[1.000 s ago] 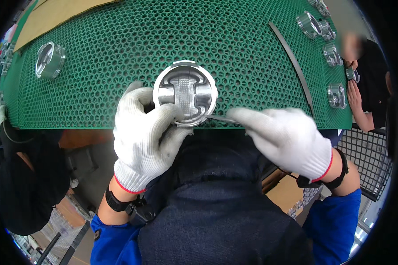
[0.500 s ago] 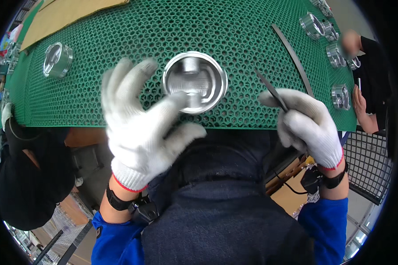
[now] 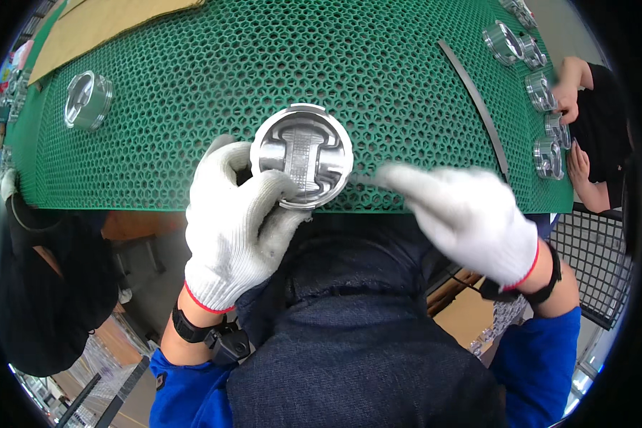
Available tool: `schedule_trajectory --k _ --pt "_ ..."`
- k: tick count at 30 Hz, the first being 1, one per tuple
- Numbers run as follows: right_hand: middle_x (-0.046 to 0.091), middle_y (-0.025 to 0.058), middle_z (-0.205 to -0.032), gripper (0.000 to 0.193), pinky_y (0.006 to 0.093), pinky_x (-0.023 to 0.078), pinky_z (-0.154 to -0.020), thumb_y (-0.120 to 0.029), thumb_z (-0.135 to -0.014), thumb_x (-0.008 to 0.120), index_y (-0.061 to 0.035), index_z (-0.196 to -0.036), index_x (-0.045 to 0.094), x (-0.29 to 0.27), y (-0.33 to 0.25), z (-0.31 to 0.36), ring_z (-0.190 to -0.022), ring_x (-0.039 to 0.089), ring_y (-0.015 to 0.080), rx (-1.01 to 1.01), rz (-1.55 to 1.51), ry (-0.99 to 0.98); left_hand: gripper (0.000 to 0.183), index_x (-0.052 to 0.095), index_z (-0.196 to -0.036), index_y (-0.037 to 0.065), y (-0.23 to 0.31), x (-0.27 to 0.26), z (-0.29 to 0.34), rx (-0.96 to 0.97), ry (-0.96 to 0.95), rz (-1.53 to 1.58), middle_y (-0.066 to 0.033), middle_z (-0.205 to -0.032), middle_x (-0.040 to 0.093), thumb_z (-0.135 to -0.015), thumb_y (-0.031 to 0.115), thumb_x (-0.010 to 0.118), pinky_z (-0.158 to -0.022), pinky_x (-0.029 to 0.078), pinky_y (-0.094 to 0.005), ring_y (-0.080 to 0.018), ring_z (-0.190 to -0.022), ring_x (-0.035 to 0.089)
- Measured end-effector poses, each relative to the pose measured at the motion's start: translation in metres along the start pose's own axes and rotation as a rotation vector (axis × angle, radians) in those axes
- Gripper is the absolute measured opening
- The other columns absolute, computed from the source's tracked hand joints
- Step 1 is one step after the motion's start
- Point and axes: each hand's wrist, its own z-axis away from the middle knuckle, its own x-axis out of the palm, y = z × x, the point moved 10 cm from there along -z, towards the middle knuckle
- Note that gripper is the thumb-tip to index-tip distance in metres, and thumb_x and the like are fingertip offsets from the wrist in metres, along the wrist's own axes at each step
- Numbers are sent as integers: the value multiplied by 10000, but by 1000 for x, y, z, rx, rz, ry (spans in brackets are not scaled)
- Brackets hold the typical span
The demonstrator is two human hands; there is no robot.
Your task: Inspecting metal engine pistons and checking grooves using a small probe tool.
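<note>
A shiny metal engine piston (image 3: 303,158), hollow side up, is near the front edge of the green mat. My left hand (image 3: 232,214), in a white knit glove, grips it, thumb over the near rim and fingers round its left side. My right hand (image 3: 467,217), gloved too and smeared by motion, is closed just right of the piston. A thin dark blade-like tool (image 3: 366,177) juts from its fingers toward the piston's right rim. That tool is blurred, so I cannot tell whether it touches the metal.
The green honeycomb mat (image 3: 192,85) covers the table. One piston (image 3: 88,100) stands at left, below brown cardboard (image 3: 100,32). A thin grey strip (image 3: 478,103) lies at right. Further right, a co-worker's hand (image 3: 567,98) touches one of several pistons (image 3: 547,158). Another person (image 3: 53,285) is at left.
My left hand has closed on the piston, which is turned and sits slightly nearer. My right hand has moved left with the tool, up to the piston. The co-worker's hand has reached the pistons.
</note>
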Motion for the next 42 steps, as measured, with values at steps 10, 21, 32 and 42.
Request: schedule_trajectory --k 10,21,32,42 --pt "734 107 -956 417 274 568 -704 -163 -1008 566 -117 -1421 594 66 -49 2 -697 664 128 159 -1383 -635 333 719 -920 113 6 -10 -1 127 79 -43 -127 -972 662 -635 208 863 -805 513 -474 -358 -916 636" --pt "731 97 -1225 421 309 573 -851 -154 -975 556 -77 -1385 611 66 -1 26 -891 719 171 324 -1048 -347 364 650 -1169 29 -113 -111 46 -239 425 -359 -192 -1208 622 -833 65 785 -954 508 -415 -315 -1114 622" --pt "725 136 -1176 435 327 566 -879 -171 -897 657 -92 -1325 645 -27 159 142 -932 727 220 752 -378 665 464 532 -1397 -27 -82 -117 55 54 590 -461 -220 -1513 431 -960 61 659 -1165 397 -513 -364 -1396 447" --pt "684 127 -918 315 300 512 -780 -162 -919 693 29 -1165 642 -52 235 204 -831 618 130 989 21 626 395 636 -1208 19 -17 -34 32 118 154 -181 -280 -1466 487 -827 97 710 -1098 432 -492 -437 -1321 519"
